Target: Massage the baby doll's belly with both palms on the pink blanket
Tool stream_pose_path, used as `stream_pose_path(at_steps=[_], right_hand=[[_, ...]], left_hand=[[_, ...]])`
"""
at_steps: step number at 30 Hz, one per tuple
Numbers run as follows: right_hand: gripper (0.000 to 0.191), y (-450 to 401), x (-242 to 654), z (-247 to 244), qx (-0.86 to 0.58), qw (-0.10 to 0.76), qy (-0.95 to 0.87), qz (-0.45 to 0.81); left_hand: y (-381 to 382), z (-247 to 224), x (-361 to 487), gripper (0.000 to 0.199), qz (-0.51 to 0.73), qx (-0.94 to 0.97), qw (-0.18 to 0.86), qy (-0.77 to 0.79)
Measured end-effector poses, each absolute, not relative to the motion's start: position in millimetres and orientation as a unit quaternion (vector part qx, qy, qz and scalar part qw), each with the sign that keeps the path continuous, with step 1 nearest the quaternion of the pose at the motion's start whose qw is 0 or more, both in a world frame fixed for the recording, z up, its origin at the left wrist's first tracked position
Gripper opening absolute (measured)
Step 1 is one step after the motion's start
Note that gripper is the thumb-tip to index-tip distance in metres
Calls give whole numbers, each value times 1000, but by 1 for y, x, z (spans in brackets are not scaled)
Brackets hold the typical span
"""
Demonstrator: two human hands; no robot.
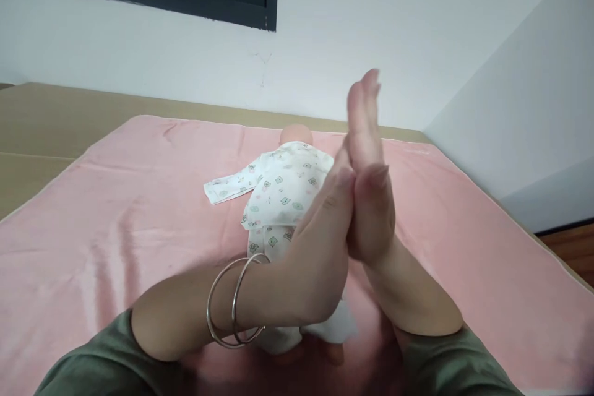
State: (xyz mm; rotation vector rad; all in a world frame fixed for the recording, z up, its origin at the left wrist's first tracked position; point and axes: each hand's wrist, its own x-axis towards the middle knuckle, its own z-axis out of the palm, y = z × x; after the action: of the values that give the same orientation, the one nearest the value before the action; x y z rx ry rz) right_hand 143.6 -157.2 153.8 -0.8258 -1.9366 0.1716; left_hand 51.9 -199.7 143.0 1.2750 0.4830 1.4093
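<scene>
Left hand (320, 247) and right hand (369, 192): pressed palm to palm, fingers straight, holding nothing, raised above the doll. Bracelets (234, 306): two metal rings on the left wrist. Doll (283, 189): lay just behind and below the joined hands on a pink blanket (116, 229), in a white printed suit; no readable writing or label seen. Window frame (195, 3): far beyond the hands, upper left.

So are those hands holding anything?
Nothing: the left hand and right hand are pressed palm to palm above the baby doll on the pink blanket.
</scene>
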Motion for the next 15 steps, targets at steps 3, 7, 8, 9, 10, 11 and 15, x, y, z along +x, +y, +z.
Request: stream_pose_path(at_steps=[3,7,8,9,10,11,15], right_hand=[[71,-120,156,153,-368,535,-759,36],[67,-75,168,138,-456,526,-708,122],[65,-66,168,130,-466,512,-709,135],[63,-58,166,121,-471,492,-718,142],[60,-52,162,111,-474,468,-731,147],[56,-47,157,100,-479,439,-745,150],[44,-37,133,59,-503,301,-805,98]], left_hand=[[-191,149,53,47,577,515,608,180],[-145,138,35,53,618,490,554,265],[-127,129,29,50,635,494,515,295],[-108,118,22,47,648,500,474,325],[-89,105,16,44,656,505,431,359],[-72,91,9,40,659,510,381,400],[-24,41,-10,34,530,605,226,550]])
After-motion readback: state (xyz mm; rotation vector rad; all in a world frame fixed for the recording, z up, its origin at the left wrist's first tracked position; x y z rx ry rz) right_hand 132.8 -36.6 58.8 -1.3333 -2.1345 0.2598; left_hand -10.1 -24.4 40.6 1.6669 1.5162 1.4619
